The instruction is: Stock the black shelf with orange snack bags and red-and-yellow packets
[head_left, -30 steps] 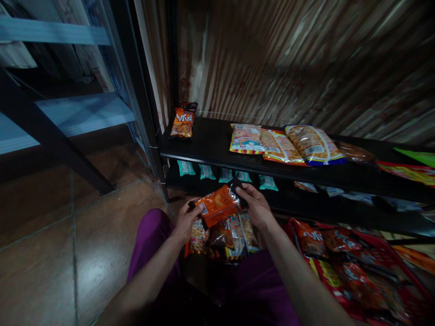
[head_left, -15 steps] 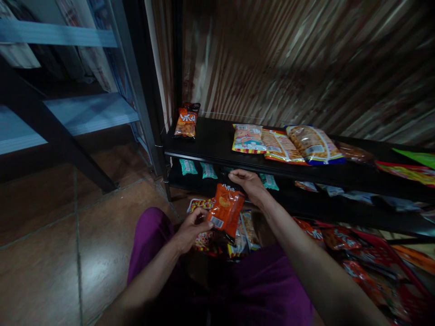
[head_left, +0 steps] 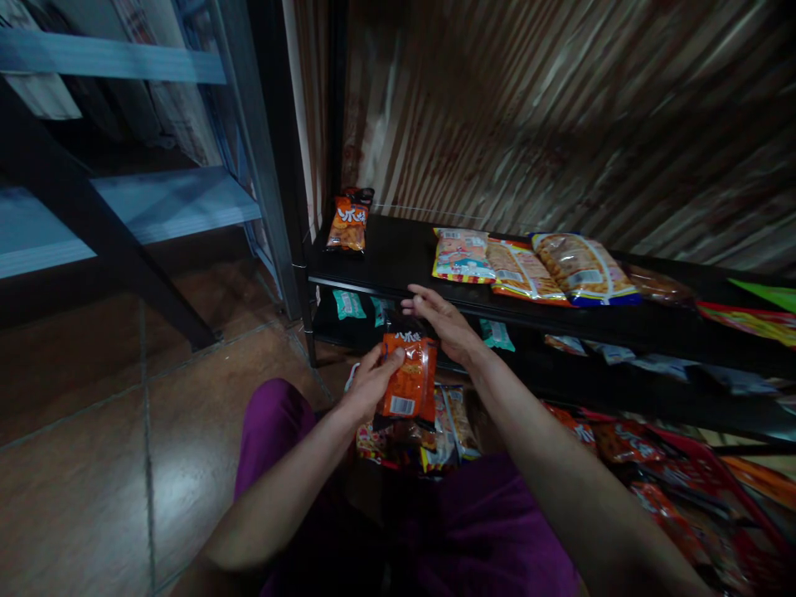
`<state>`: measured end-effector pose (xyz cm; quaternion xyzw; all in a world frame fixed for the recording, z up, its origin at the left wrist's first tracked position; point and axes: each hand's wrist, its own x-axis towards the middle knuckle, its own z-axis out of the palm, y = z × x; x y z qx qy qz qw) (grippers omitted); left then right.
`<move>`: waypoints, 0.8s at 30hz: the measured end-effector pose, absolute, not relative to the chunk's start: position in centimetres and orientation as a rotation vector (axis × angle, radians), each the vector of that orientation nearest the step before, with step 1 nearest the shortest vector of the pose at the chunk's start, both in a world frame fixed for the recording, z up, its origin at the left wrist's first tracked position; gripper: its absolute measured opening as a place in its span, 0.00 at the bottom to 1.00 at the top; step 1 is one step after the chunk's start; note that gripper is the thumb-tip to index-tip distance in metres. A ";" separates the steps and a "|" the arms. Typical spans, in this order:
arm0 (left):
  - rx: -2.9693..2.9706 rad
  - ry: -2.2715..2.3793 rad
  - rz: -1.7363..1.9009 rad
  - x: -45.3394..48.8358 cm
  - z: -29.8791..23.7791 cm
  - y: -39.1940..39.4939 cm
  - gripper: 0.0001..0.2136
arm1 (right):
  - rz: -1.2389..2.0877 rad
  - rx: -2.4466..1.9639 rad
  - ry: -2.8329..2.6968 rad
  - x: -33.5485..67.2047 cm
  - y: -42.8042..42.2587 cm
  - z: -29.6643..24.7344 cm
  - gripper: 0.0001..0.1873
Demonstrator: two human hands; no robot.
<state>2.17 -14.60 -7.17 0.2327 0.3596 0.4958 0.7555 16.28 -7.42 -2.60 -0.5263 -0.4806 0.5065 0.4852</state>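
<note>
An orange snack bag (head_left: 410, 385) with black ends and a barcode near its bottom is held upright in front of the shelf. My left hand (head_left: 373, 377) grips its left side, thumb across the front and the other fingers partly behind. My right hand (head_left: 443, 323) is at the bag's upper right, fingers stretched toward the shelf edge; whether it touches the bag I cannot tell. A similar orange snack bag (head_left: 349, 224) stands at the left end of the black shelf (head_left: 398, 249). Below the held bag, several more snack packets (head_left: 457, 423) lie between my knees.
To the right on the shelf lie a pink-and-white packet (head_left: 463, 254) and a large clear-fronted packet (head_left: 584, 269). Small teal packets (head_left: 348, 304) sit on the tier below. A red basket (head_left: 690, 448) of snack bags is at lower right. A dark slanted post (head_left: 143, 265) stands at left.
My left hand has shifted up and right onto the bag's side, and the bag is now more upright. My right hand's fingers have come off the bag's top corner and moved slightly up and left.
</note>
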 end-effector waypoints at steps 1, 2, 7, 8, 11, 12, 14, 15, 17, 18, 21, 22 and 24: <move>0.466 0.807 1.119 2.2 -7.1 -14.4 0.24 | 1.204 -1.289 -1.098 16.3 -7.9 -3.0 0.26; 0.421 0.828 1.162 2.1 -7.0 -14.1 0.23 | 1.191 -1.312 -1.024 16.2 -8.6 -3.6 0.27; 0.241 0.835 1.291 1.6 -6.9 -12.4 0.17 | 1.335 -1.366 -0.769 15.4 -13.7 -6.8 0.25; 0.226 0.829 1.299 1.6 -6.9 -12.2 0.16 | 1.386 -1.346 -0.726 15.1 -14.7 -7.3 0.24; 0.221 0.813 1.310 1.7 -7.0 -11.9 0.16 | 1.481 -1.275 -0.513 13.9 -16.7 -8.0 0.20; 0.222 0.815 1.314 1.8 -6.9 -11.9 0.16 | 1.493 -1.245 -0.442 13.5 -17.1 -8.0 0.19; 0.215 0.827 1.327 2.0 -6.8 -11.9 0.15 | 1.508 -1.180 -0.344 13.0 -17.5 -7.7 0.20; 0.211 0.830 1.336 2.0 -6.7 -11.9 0.15 | 1.514 -1.153 -0.317 12.9 -17.6 -7.5 0.22; 0.204 0.825 1.354 2.2 -6.5 -11.9 0.14 | 1.536 -1.125 -0.299 12.8 -17.6 -7.1 0.26; 0.202 0.822 1.354 2.3 -6.4 -11.8 0.13 | 1.550 -1.124 -0.304 12.8 -17.7 -7.0 0.26; 0.211 0.832 1.331 2.4 -6.2 -11.6 0.13 | 1.552 -1.138 -0.353 13.1 -17.8 -7.0 0.26; 0.214 0.839 1.324 2.4 -6.1 -11.5 0.14 | 1.537 -1.144 -0.365 13.1 -17.8 -7.1 0.25; 0.210 0.852 1.327 2.4 -6.1 -11.5 0.14 | 1.495 -1.162 -0.364 13.2 -17.9 -7.3 0.26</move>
